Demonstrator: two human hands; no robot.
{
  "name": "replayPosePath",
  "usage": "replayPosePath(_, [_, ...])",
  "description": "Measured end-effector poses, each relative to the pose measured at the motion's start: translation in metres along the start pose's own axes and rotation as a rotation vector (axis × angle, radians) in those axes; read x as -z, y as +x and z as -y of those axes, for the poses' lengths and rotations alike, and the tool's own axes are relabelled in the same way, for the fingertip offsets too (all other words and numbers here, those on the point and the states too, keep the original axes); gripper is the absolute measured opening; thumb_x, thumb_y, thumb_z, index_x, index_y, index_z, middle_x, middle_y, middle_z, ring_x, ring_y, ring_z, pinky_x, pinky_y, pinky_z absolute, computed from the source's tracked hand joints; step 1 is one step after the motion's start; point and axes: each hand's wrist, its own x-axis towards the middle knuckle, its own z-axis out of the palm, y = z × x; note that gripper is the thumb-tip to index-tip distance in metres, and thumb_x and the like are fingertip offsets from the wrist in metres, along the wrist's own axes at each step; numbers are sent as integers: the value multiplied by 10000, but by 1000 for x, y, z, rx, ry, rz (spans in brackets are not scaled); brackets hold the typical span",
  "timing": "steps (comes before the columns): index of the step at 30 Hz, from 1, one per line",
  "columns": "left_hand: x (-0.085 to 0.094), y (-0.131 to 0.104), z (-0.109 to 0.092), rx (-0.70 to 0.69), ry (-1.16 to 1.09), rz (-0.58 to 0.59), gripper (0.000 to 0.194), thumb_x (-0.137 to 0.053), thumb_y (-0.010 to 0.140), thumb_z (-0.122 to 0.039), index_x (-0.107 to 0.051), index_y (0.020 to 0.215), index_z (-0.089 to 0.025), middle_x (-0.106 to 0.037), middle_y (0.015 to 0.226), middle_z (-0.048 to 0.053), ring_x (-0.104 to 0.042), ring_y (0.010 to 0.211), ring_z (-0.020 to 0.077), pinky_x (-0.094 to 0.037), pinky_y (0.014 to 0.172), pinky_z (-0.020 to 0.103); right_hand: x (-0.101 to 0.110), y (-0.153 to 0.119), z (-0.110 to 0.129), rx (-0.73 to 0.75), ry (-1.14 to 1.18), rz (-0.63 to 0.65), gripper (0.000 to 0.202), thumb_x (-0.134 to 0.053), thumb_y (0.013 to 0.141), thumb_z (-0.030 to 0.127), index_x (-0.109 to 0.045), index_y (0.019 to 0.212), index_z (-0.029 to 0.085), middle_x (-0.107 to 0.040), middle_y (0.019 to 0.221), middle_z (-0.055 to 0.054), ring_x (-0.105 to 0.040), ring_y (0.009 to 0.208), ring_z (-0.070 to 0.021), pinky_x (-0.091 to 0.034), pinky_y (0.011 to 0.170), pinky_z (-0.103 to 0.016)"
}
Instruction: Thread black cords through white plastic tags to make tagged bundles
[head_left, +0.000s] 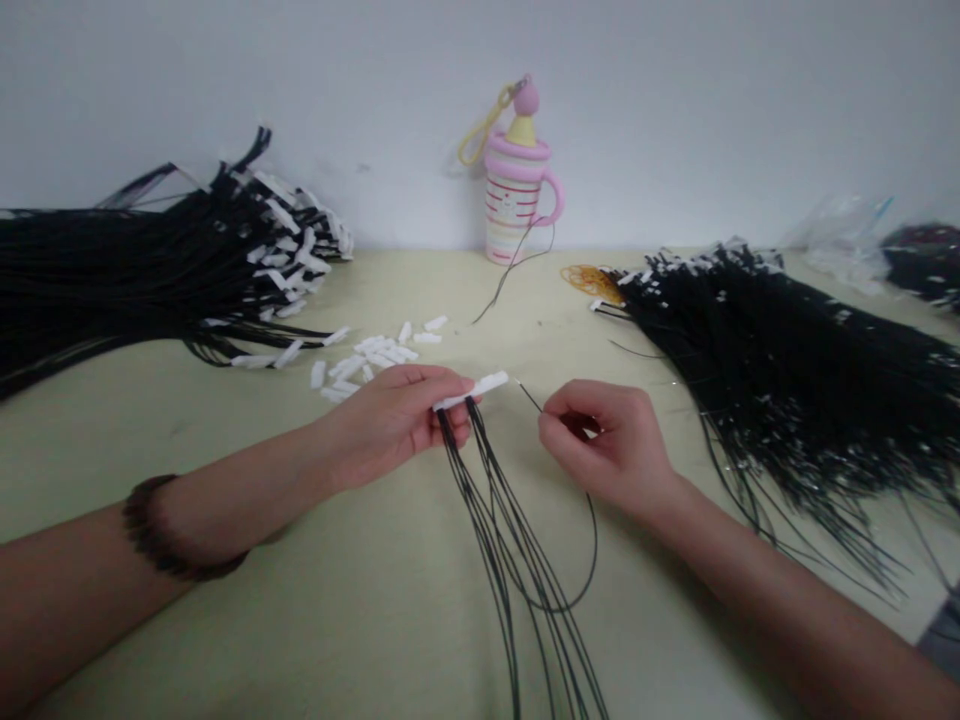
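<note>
Between thumb and fingers, my left hand [416, 415] pinches a white connector housing [491, 383], whose free end sticks out to the right. Several black wires [517, 510] hang from the held housing toward the table's front. My right hand [604, 435] is closed on a single black wire [530, 396]. Its bare metallic tip points up-left, close to the housing's right end but apart from it. The rest of that wire loops down below my right hand. Loose white connector housings [375, 352] lie just behind my left hand.
A large bundle of black wires with white connectors [150, 260] lies at the left. Another black wire bundle [795, 370] spreads over the right side, beside yellow rubber bands [592, 280]. A pink-lidded cup [514, 205] stands against the wall, with a clear plastic bag [847, 240] at the back right.
</note>
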Motion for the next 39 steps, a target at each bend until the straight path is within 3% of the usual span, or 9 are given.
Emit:
replayPosePath(29, [1,0,0,-6,16,-1,156,-588,784,-221,-587,665,-120,-517,591,-17,-506,546,73,-451,562,213,-5,-3,-1,-13,47,148,196,-468,795,127,-487,600,139,-434,552,47,-406,536,-44,-293,532,-169])
replayPosePath(39, [1,-1,0,1,18,10,140,-594,777,-220,-604,679,-120,-534,571,-16,-511,546,76,-433,562,215,-10,-3,2,-176,146,224,210,-424,812,153,-514,623,151,-417,525,49,-375,511,-69,-290,509,-183])
